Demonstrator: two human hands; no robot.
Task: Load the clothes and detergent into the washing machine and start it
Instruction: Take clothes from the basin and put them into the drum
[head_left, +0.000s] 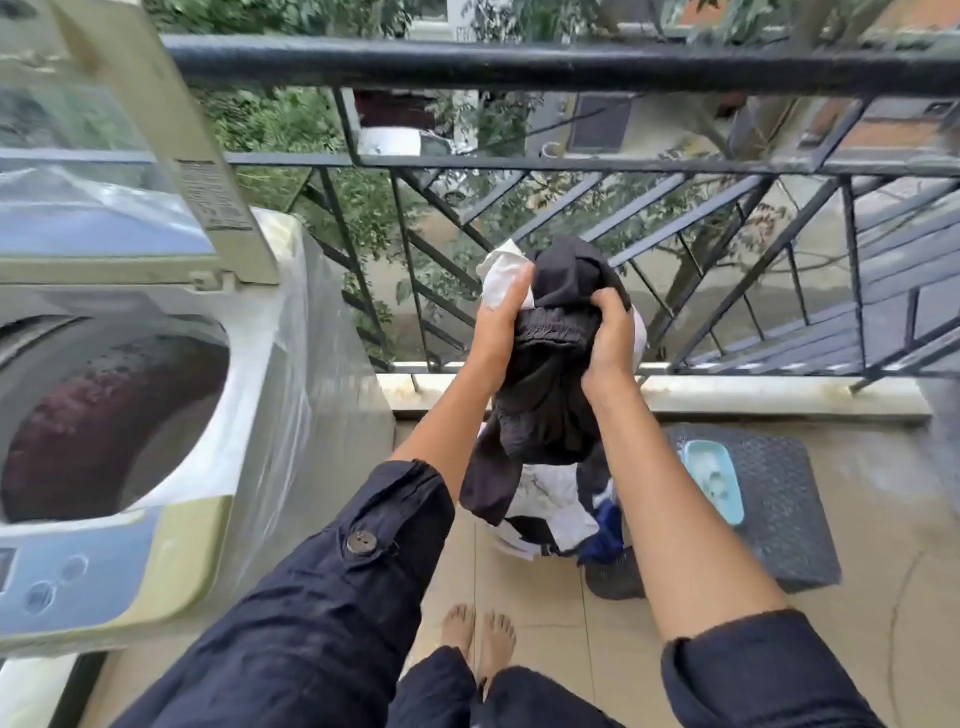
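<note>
The left hand (501, 325) and right hand (613, 340) each gripped a bundle of black and white clothes (550, 400), fingers curled round it, raised before the railing (519, 65). The washing machine (249, 374) stood at nine o'clock with its lid up. More laundry (558, 506) lay at six o'clock of the bundle.

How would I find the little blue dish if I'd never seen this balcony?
Start at the black balcony railing and look down to the floor on the right, where a dark bumpy mat lies. The pale blue dish sits near the mat's left edge, beside the clothes pile; it is the only light blue thing there.
</note>
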